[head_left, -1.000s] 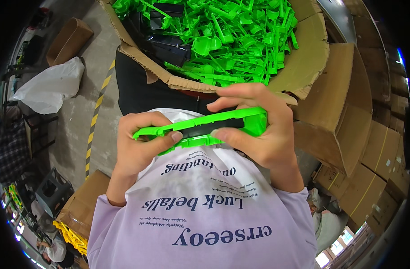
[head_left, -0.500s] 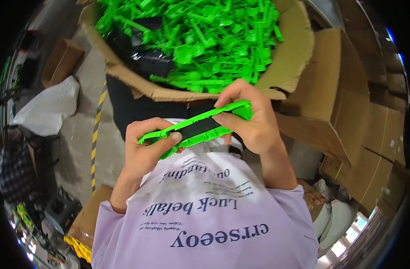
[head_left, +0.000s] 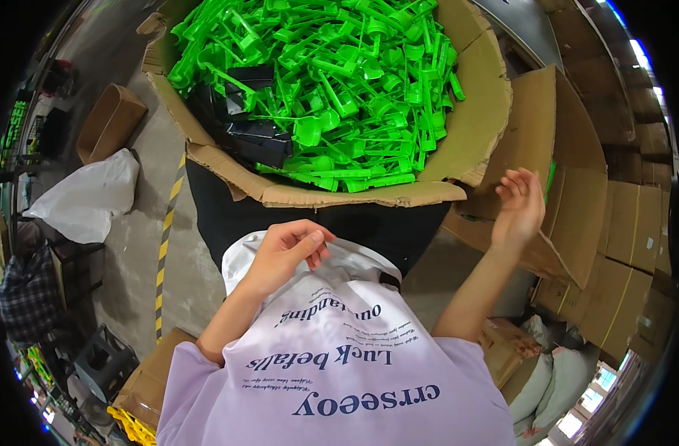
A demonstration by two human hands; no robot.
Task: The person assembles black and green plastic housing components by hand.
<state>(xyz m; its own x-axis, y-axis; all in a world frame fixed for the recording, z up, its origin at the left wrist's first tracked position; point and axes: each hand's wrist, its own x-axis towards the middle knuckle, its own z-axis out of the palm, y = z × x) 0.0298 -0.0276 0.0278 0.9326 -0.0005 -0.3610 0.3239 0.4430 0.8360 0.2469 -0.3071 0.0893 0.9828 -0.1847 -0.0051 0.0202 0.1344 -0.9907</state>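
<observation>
My left hand (head_left: 289, 251) hovers in front of my shirt, fingers loosely curled with nothing in them. Off to the right, my right hand (head_left: 519, 209) is raised at the near side of an open cardboard box (head_left: 577, 178); its fingers are bent and apart, and it holds nothing. Just past those fingers, a narrow strip of a green plastic part (head_left: 551, 181) shows inside that box. Ahead of me a large torn-edged carton (head_left: 309, 195) is heaped with green plastic pieces (head_left: 347, 89). Several black pieces (head_left: 259, 141) lie at the left of the heap.
At the left, a small brown box (head_left: 110, 123) and a white plastic bag (head_left: 90, 193) rest on the floor by a yellow-black tape line (head_left: 163, 260). Stacked cartons (head_left: 625, 238) line the right side, with pale sacks (head_left: 551, 386) at the lower right.
The green plastic part with a black middle has left both hands. My right hand has swung right to the cardboard box and opened; my left hand stays near my shirt, shifted slightly right.
</observation>
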